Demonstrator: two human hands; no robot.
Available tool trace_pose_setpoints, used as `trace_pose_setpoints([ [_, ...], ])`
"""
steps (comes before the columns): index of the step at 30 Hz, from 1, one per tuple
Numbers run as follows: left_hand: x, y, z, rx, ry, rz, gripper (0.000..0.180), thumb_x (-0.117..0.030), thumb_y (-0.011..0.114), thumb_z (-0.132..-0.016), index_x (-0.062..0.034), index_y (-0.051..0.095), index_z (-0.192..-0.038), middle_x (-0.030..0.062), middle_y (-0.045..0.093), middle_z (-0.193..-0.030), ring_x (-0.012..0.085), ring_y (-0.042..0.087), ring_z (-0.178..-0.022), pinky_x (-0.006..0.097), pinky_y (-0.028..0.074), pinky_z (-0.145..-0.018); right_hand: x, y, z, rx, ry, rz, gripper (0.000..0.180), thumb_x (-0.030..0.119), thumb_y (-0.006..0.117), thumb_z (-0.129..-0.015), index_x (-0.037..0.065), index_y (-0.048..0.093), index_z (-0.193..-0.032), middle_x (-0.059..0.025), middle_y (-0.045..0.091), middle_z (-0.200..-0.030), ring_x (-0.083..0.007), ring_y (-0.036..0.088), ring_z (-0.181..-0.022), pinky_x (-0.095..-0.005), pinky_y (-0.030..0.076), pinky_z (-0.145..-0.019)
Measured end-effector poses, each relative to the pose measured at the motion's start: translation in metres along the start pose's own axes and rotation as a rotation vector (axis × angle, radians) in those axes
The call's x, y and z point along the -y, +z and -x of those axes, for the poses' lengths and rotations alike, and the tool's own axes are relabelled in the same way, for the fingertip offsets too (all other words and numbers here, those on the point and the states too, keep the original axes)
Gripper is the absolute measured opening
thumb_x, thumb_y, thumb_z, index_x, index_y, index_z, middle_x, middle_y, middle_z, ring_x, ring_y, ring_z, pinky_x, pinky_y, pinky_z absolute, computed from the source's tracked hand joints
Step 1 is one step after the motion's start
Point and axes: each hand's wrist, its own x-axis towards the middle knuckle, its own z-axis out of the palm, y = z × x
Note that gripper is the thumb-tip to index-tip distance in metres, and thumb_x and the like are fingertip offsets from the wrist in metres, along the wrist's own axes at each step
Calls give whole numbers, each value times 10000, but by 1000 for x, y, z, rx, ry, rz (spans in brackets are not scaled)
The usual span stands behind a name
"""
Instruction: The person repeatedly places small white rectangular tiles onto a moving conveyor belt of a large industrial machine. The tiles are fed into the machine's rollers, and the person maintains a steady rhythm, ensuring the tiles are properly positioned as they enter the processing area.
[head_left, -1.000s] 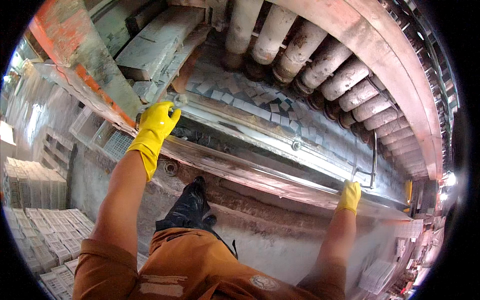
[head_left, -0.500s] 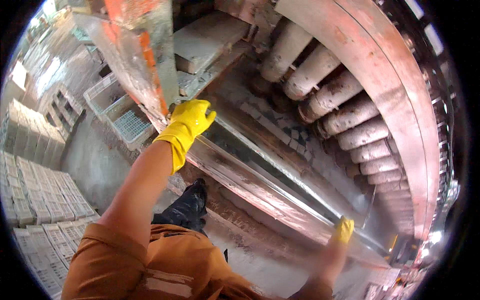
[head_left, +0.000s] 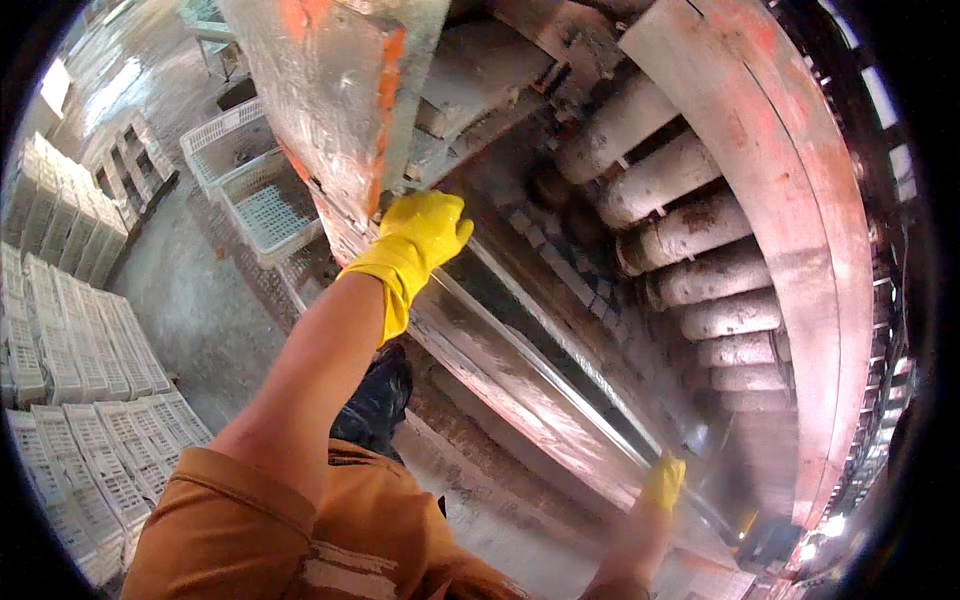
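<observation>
A yellow glove covers my left hand [head_left: 425, 232], which is closed at the upper left end of a long, narrow metal bar [head_left: 601, 388]. My right hand [head_left: 663, 483], also in a yellow glove, is at the lower right end of the same bar; it looks closed, though small and blurred. The bar slants between both hands, over a long trough. In front of it, nearest my body, runs a wet, pale beam [head_left: 520, 390]. My left fingertips are turned away, so their grip on the bar is partly hidden.
Beyond the trough stand several thick rollers [head_left: 690, 230] in a row, behind a curved pale panel [head_left: 800, 250]. An orange-marked post [head_left: 345, 110] rises beside my left hand. Plastic crates [head_left: 270, 215] are on the floor at left, with stacked white crates [head_left: 90, 330] nearer me.
The view has shifted, so the post, crates and rollers sit differently in the picture. My left hand appears farther right, my right hand slightly left and lower; both stay at the bar.
</observation>
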Motion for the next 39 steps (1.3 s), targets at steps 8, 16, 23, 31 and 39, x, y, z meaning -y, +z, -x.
trace_pose_setpoints([
  [8, 4, 8, 2, -117, 49, 42, 372, -442, 650, -913, -103, 722, -1051, 150, 738, -1075, 376, 689, -1027, 514, 539, -897, -31, -3, -24, 76, -148, 147, 328, 317, 588, -968, -10, 589, -986, -135, 604, -863, -248, 595, -731, -399, 489, -621],
  [16, -4, 5, -3, 1, 21, 14, 462, -448, 648, -923, -104, 719, -1222, 155, 718, -1222, 366, 674, -1115, 477, 528, -977, -35, -17, -41, -38, -92, 338, 374, 300, 582, -951, -65, 631, -1015, -209, 688, -942, -304, 690, -816, -445, 537, -680],
  [23, 13, 1, 3, 42, -26, 11, 468, -439, 664, -910, -87, 725, -1212, 157, 717, -1224, 370, 666, -1132, 472, 520, -996, 82, 6, 32, -70, 137, 162, 399, 291, 594, -945, -85, 639, -1071, -243, 700, -1008, -315, 677, -830, -447, 533, -737],
  [31, 18, 1, 0, -49, 2, 24, 454, -442, 662, -906, -96, 728, -1192, 169, 722, -1188, 372, 676, -1101, 483, 530, -968, 79, 6, 12, -16, 225, 82, 387, 301, 588, -968, -51, 635, -1123, -205, 698, -985, -280, 650, -737, -412, 525, -684],
  [39, 5, -1, 0, -10, 26, 8, 434, -455, 658, -910, -90, 738, -1131, 152, 738, -1128, 368, 683, -1070, 485, 541, -936, 52, 10, 1, 4, 104, 49, 338, 269, 581, -970, -36, 639, -1103, -195, 680, -968, -289, 640, -759, -417, 514, -689],
])
